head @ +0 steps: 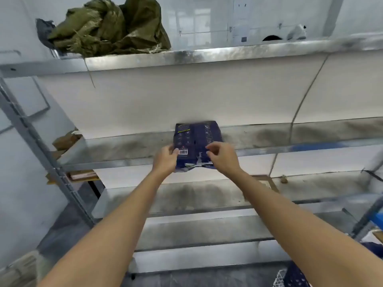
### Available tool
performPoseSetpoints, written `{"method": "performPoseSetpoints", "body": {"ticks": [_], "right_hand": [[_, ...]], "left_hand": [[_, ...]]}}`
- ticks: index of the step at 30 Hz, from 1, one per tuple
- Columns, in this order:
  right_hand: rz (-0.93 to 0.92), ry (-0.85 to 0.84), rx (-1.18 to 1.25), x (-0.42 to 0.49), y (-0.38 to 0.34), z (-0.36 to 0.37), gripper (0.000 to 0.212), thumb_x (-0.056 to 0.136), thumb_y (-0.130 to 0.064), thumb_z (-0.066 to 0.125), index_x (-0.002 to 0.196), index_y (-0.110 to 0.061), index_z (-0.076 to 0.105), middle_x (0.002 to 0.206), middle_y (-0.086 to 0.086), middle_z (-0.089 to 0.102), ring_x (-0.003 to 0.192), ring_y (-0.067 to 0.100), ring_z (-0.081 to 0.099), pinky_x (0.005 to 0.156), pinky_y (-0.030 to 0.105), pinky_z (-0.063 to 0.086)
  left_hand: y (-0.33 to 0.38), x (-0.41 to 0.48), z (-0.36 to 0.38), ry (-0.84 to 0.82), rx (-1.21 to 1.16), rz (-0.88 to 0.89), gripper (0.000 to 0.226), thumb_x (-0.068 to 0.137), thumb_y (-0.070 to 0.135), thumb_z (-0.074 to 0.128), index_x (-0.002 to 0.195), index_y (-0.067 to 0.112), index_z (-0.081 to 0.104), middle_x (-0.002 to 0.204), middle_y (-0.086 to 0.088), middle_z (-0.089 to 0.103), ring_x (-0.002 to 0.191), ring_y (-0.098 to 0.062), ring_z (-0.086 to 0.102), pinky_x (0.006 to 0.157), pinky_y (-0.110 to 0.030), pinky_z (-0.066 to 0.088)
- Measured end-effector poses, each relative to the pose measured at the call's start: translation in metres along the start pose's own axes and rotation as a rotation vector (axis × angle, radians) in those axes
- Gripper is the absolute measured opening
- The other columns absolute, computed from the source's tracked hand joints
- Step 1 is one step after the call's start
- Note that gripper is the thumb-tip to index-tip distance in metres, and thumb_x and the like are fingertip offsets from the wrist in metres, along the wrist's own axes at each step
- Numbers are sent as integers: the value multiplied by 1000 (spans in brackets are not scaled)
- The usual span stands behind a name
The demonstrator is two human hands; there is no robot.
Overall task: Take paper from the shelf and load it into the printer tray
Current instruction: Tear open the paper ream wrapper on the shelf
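Left hand (pixel 165 160) grip closed on dark paper pack (pixel 195 146) on metal shelf (pixel 269 139), right hand (pixel 220 157) half-open, touching pack

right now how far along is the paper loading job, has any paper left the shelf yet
Early stage. Done: both hands have reached the dark blue paper pack, whose torn near end overhangs the front edge of the metal shelf. In hand: the left hand grips the pack's left edge, while the right hand sits at its right side with fingers curled, grip unclear. Left: lifting paper off the shelf and loading the printer, which is not in view.
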State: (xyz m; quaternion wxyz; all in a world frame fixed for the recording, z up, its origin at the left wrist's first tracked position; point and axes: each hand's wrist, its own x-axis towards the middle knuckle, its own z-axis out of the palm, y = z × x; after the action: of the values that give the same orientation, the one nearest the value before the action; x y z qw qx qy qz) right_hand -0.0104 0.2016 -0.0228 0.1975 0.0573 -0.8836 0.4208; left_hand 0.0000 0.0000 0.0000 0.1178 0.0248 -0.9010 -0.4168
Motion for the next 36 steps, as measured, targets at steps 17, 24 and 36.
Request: {"method": "performPoseSetpoints", "body": {"ticks": [17, 24, 36], "right_hand": [[-359, -434, -324, 48, 33, 50, 34, 85, -22, 72, 118, -14, 70, 102, 0, 58, 88, 17, 56, 79, 28, 48], [-422, -223, -502, 16, 42, 46, 5, 86, -16, 65, 91, -16, 63, 88, 0, 65, 80, 23, 61, 62, 39, 53], [-243, 180, -456, -13, 51, 53, 36, 91, -7, 60, 126, -2, 63, 129, 19, 65, 113, 35, 61, 94, 42, 52]], "left_hand": [[-45, 72, 40, -349, 526, 437, 85, 83, 56, 68, 155, 20, 38, 166, 4, 29, 154, -12, 23, 119, -32, 30], [-57, 75, 40, -328, 535, 510, 71, 92, 45, 65, 154, 21, 39, 165, 3, 31, 154, -16, 25, 119, -37, 35], [-71, 64, 41, 274, -2, 286, 24, 99, 15, 43, 101, 14, 68, 86, -8, 73, 76, -34, 64, 63, -38, 44]]}}
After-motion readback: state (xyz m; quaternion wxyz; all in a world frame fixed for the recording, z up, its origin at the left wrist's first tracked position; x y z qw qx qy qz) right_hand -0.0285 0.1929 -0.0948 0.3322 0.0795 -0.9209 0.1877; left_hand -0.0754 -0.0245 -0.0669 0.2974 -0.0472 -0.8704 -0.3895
